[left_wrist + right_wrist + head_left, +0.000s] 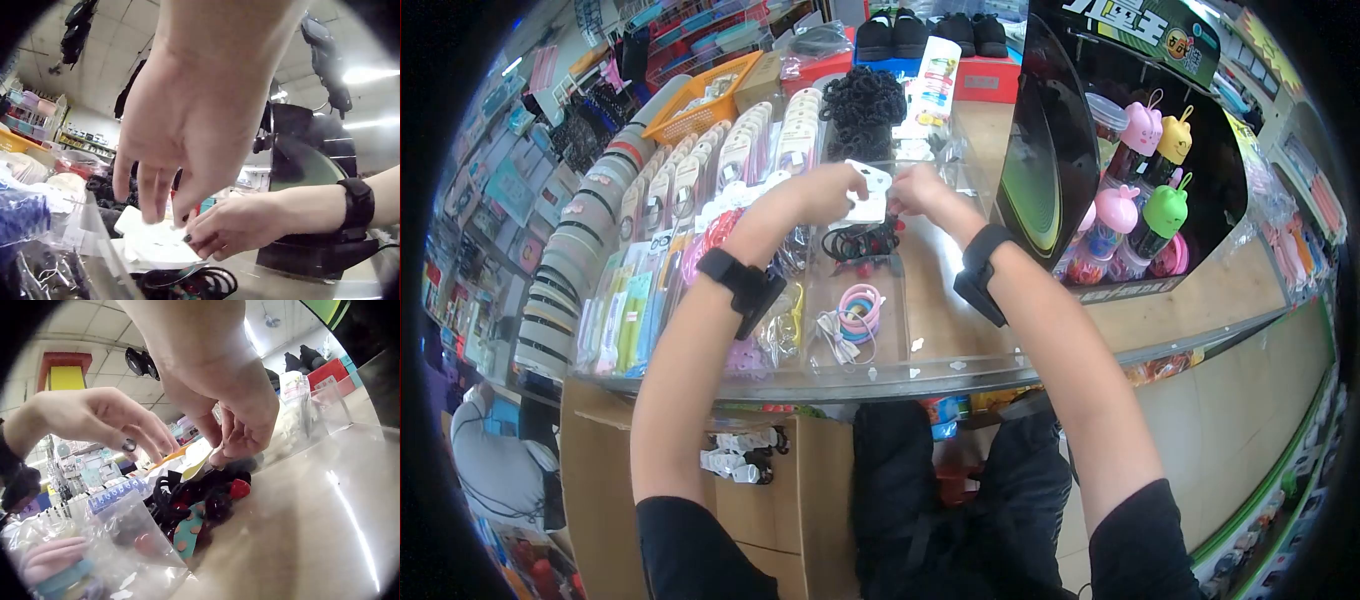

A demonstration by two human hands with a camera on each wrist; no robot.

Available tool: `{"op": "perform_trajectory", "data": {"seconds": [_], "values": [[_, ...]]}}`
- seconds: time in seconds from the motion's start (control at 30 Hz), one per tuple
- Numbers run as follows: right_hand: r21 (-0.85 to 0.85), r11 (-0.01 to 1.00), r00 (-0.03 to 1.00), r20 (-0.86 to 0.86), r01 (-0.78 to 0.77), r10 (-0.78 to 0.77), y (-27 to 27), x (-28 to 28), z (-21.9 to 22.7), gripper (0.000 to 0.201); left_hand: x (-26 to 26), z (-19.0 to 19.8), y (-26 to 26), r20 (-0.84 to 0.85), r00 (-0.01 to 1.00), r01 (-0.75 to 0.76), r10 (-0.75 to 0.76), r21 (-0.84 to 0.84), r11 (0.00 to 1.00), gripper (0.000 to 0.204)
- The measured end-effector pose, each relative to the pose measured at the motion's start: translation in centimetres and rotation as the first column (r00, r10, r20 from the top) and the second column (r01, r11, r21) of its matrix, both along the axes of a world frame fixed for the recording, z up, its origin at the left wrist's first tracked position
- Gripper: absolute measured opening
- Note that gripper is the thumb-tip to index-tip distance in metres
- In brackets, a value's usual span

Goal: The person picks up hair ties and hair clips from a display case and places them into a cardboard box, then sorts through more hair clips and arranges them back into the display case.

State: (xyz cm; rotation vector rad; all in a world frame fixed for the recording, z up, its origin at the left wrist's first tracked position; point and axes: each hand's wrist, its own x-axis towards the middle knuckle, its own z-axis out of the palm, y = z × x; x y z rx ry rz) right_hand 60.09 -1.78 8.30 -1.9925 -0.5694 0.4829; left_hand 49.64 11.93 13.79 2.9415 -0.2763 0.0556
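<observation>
Black display box (1050,150) at the right of the wooden bench (1190,305), holding clear plastic bottles (1147,240) with pink, yellow and green animal-shaped caps (1166,210) | black shoes (892,36) on blue and red boxes (988,82) along the far side | orange plastic basket (690,127), far left | pale tiled floor (1200,430), lower right

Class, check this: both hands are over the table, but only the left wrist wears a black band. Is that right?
No: the head view shows a black band on the right wrist too. The left hand and right hand are over the table.
</observation>
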Motion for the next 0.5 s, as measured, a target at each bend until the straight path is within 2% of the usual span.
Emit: {"op": "perform_trajectory", "data": {"seconds": [0.03, 0.07, 0.1, 0.17, 0.23, 0.37, 0.43, 0.5], "values": [[-0.055, 0.998, 1.000, -0.023, 0.014, -0.015, 0.2, 0.0, 0.1, 0.017, -0.3, -0.2, -0.1, -0.094, 0.992, 0.088, -0.086, 0.020, 0.996, 0.029], [-0.052, 0.999, 0.999, -0.027, 0.017, -0.018, 0.4, 0.4, -0.5, 0.017, -1.1, 0.1, -1.0, -0.235, 0.972, -0.020, 0.016, -0.014, 1.000, 0.031], [-0.003, 1.000, 0.996, -0.090, 0.025, -0.025, 0.7, 0.8, -1.0, 0.018, -1.7, 0.6, -1.9, -0.239, 0.971, -0.018, 0.015, -0.012, 1.000, 0.031], [0.047, 0.998, 0.988, -0.152, 0.033, -0.026, 0.7, 0.1, -0.2, 0.019, -2.7, 2.0, -3.3, -0.522, 0.848, -0.013, 0.091, 0.151, 0.988, 0.032], [-0.096, 0.995, 0.994, -0.102, 0.040, -0.050, 0.4, -0.1, 0.6, 0.015, -2.9, 1.4, -2.9, -0.520, 0.850, -0.005, 0.084, 0.151, 0.989, 0.033], [-0.079, 0.997, 0.999, -0.034, -0.021, 0.019, 1.3, -0.3, -0.2, 0.018, -3.5, 1.0, -3.1, -0.515, 0.852, -0.017, 0.097, 0.159, 0.987, 0.031], [-0.236, 0.969, 0.949, 0.279, -0.079, 0.145, 1.8, -0.2, -0.7, 0.021, -3.8, 1.1, -3.3, -0.519, 0.849, -0.019, 0.098, 0.154, 0.988, 0.031], [-0.213, 0.976, 0.961, 0.255, -0.047, 0.102, 2.0, -0.4, -1.0, 0.022, -4.2, 1.3, -3.5, -0.483, 0.869, -0.032, 0.101, 0.150, 0.988, 0.030]]}}
